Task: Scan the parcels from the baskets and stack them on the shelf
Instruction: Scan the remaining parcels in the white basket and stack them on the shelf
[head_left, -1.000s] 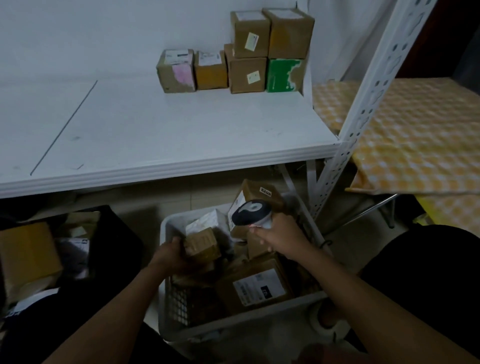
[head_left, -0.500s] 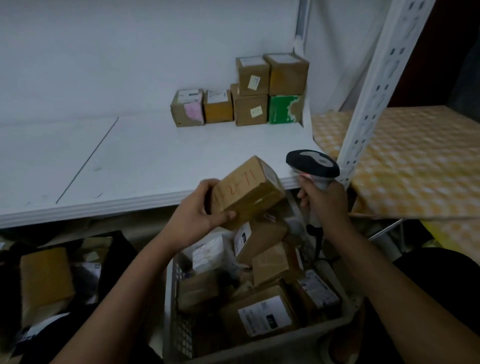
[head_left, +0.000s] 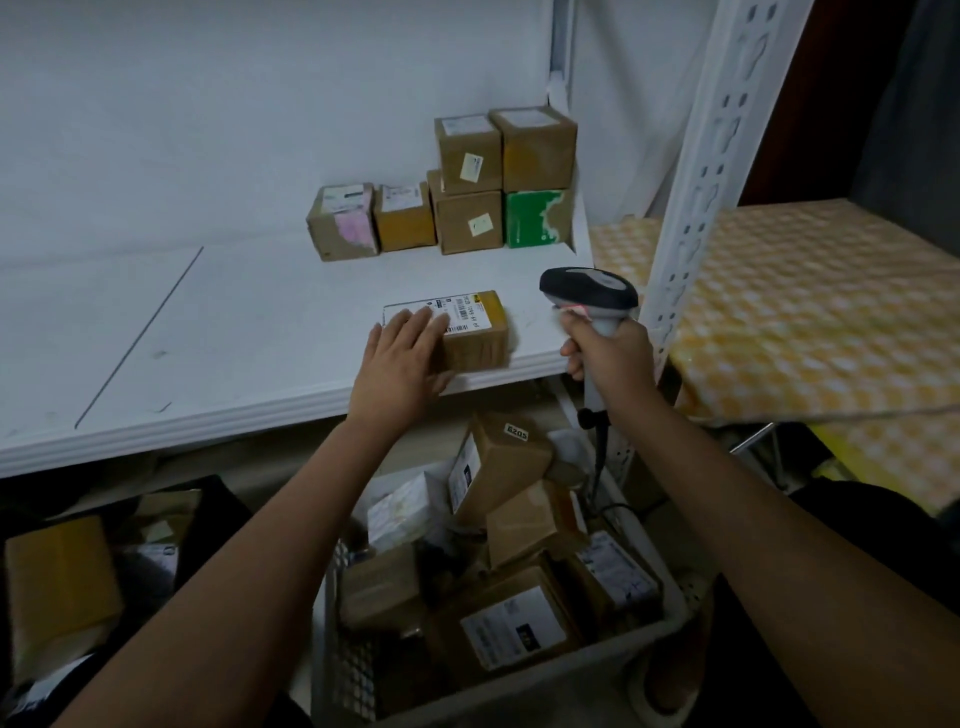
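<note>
Brown cardboard marks the parcel (head_left: 470, 332) that lies flat near the front edge of the white shelf (head_left: 218, 332), its white barcode label facing up. The left hand (head_left: 402, 358) rests on the parcel's near-left part with fingers straight and spread, palm down, covering one end of the label. The right hand (head_left: 605, 358) is wrapped around the grip of a grey and black barcode scanner (head_left: 589, 296), which stands just right of the parcel, apart from it, with its head turned toward the label and a faint red glow under the nose; a dark cable hangs from the bottom of the handle. The two hands are well apart, with the parcel between them. At the back of the shelf, against the wall, stands a stack of parcels (head_left: 470, 189): four in a lower row, one of them with a green face (head_left: 535, 218), and two more set on top at the right end. Below the shelf front sits a pale grey basket (head_left: 670, 623) crowded with more brown boxes, several showing white labels and one tilted up with a small numbered sticker. To the left, in shadow, a dark bin (head_left: 218, 514) holds other packets. A yellow checked cloth (head_left: 810, 322) covers the surface to the right of the perforated white upright (head_left: 691, 208).
</note>
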